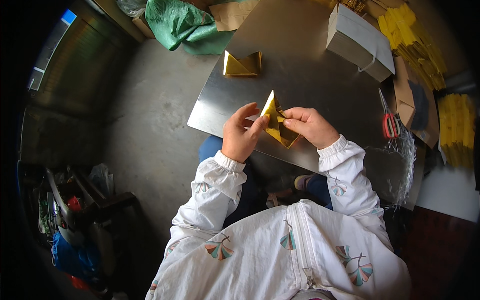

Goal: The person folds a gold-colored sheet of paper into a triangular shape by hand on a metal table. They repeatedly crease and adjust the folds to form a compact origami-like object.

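Note:
A folded sheet of shiny gold foil paper [276, 121] is held up over the near edge of the metal table. My right hand [313, 126] pinches its right side between thumb and fingers. On the paper's left side, the thumb of my left hand [241, 131] presses against it, with the fingers curled and partly raised. The paper's pointed tip faces away from me. Farther back, near the table's left edge, another folded gold paper piece [242, 64] lies by itself, with a notch in its far side.
The metal table [295, 60] carries a stack of white paper [357, 42] at the back right. Red-handled scissors [390, 125] and tangled clear plastic strands [402, 165] lie to the right. Yellow bundles [412, 40] stand beyond. A green plastic sack [182, 25] sits past the table's far left.

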Tool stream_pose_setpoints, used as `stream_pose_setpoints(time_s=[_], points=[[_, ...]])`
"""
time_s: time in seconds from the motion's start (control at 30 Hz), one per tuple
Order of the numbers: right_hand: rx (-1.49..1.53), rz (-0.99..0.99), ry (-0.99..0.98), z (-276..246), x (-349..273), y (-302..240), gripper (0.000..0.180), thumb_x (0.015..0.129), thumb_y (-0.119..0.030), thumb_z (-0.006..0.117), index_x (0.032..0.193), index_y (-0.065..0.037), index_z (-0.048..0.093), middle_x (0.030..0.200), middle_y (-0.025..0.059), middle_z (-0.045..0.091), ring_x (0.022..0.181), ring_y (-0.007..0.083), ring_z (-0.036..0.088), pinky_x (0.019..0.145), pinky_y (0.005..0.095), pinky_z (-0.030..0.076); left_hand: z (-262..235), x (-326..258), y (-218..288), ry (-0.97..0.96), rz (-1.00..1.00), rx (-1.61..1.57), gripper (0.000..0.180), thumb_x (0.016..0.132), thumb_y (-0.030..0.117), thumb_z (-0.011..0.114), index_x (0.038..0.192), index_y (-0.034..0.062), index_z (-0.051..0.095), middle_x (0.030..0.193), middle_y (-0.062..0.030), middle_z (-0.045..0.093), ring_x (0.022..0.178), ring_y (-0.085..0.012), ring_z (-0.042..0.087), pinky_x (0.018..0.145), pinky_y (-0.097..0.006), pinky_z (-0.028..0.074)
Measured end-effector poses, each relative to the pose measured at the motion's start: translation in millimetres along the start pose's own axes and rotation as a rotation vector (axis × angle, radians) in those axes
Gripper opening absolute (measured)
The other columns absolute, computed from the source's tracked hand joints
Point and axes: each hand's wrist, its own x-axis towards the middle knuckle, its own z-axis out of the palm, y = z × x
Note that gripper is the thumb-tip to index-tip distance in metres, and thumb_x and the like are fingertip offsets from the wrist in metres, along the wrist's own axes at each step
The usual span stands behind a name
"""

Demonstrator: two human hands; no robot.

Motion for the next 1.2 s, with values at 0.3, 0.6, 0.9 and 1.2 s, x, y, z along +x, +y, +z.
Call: stream_pose_setpoints(time_s=[0.3,0.6,0.9,1.2], points=[[0.316,0.027,0.157,9,30,-2,0.021,0.093,-0.015,0.064,0.109,-0.001,0.064,0.091,0.0026,0.065,0.075,0.0068,0.059,0.061,0.0208,0.051,-10,27,-2,0.126,-0.263,-0.399,0.017,0.093,0.014,0.065,0.091,-0.0024,0.062,0.08,-0.0048,0.064,0.06,-0.0107,0.059,0.054,-0.023,0.05],[0.289,0.027,0.213,12,64,-3,0.015,0.094,-0.015,0.063,0.104,-0.004,0.064,0.09,-0.0015,0.064,0.069,0.0013,0.052,0.053,0.0141,0.043,-28,54,-6,0.064,-0.336,-0.186,0.023,0.091,0.019,0.068,0.093,-0.0027,0.062,0.077,-0.0037,0.063,0.053,-0.0097,0.057,0.047,-0.022,0.049],[0.341,0.001,0.222,23,99,-14,0.015,0.092,-0.019,0.065,0.097,-0.005,0.064,0.09,0.0,0.064,0.078,0.0066,0.059,0.059,0.0214,0.051,-54,87,-15,0.011,-0.373,-0.107,0.022,0.091,0.022,0.067,0.088,0.0011,0.063,0.073,-0.0034,0.065,0.057,-0.0112,0.064,0.05,-0.021,0.045],[0.235,0.071,0.182,25,115,-25,0.017,0.094,-0.023,0.064,0.091,-0.007,0.061,0.088,0.0007,0.062,0.077,0.0078,0.063,0.056,0.019,0.049,-64,104,-17,0.043,-0.371,-0.15,0.026,0.092,0.027,0.067,0.099,0.0016,0.064,0.084,-0.0036,0.068,0.066,-0.0106,0.064,0.06,-0.02,0.048]])
